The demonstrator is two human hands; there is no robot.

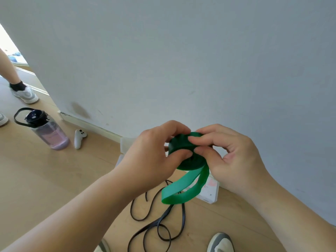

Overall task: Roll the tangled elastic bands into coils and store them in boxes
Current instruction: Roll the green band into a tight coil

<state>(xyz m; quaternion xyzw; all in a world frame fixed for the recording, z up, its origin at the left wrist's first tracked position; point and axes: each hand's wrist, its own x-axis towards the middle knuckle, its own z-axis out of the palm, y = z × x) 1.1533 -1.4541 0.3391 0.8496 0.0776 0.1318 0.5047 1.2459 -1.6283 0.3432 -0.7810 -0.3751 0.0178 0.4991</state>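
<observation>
— What are the fingers doing?

— Both sets are clenched on the green elastic band (179, 144), which is mostly wound into a thick coil. The left hand (154, 153) wraps it from the left, with the thumb (183, 154) pressed on the near face and the other fingers curled over the top edge. The right hand (231, 160) pinches it from the right, fingertips (197, 138) on the rim and on the face, almost meeting the left thumb.

— Where is the coil?

— Held in the air between the two hands, in front of the grey wall (181, 60) and above the floor. It rests on nothing.

— Is all of it wound?

— No. A loose loop (183, 190) of the same band hangs from the coil's lower right and sags down to the left.

— What lies under it?

— A white box (211, 194) sits on the wooden floor (54, 179) against the wall, partly hidden by the hanging loop and the right hand. I cannot tell whether it is open. Nearer the camera, a thin black elastic band (156, 224) sprawls on the floor in tangled loops.

— And further out?

— At the bottom edge is a grey and white shoe (221, 241). To the left, a clear water bottle (48, 132) with a black lid stands on the floor, with a white handheld controller (79, 138) just beside it. At far left is another person's white trainer (25, 94).
</observation>
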